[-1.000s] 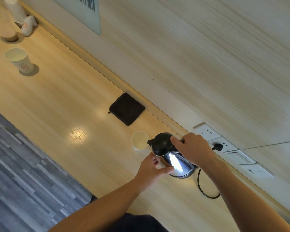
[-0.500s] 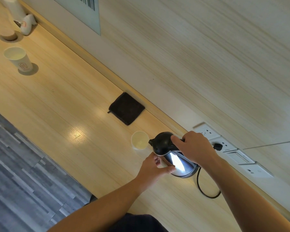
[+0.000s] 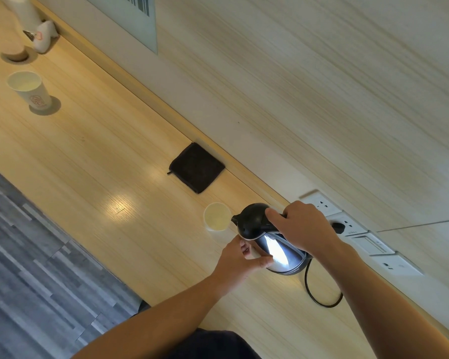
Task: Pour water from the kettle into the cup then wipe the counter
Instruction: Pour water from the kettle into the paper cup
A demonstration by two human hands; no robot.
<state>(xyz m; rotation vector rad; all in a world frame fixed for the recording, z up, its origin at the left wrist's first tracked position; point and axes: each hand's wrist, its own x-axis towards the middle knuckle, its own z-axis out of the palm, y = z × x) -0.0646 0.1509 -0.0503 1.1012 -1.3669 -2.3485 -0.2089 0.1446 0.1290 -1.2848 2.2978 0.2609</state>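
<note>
A steel kettle (image 3: 275, 251) with a black lid stands on the wooden counter (image 3: 109, 161), its spout pointing left toward a white paper cup (image 3: 217, 216) right beside it. My right hand (image 3: 302, 226) grips the kettle's handle from above. My left hand (image 3: 240, 257) rests its fingers and thumb against the kettle's lower side. A folded dark cloth (image 3: 197, 167) lies flat near the wall, behind the cup.
A second paper cup (image 3: 29, 90) stands far left, with a stack of cups (image 3: 24, 9) and a small white object (image 3: 45, 35) beyond it. The kettle's black cord (image 3: 322, 299) loops right to wall sockets (image 3: 340, 224). The counter's front edge drops to grey flooring (image 3: 24, 255).
The view drifts slightly; the kettle stays where it is, and both hands keep their hold on it.
</note>
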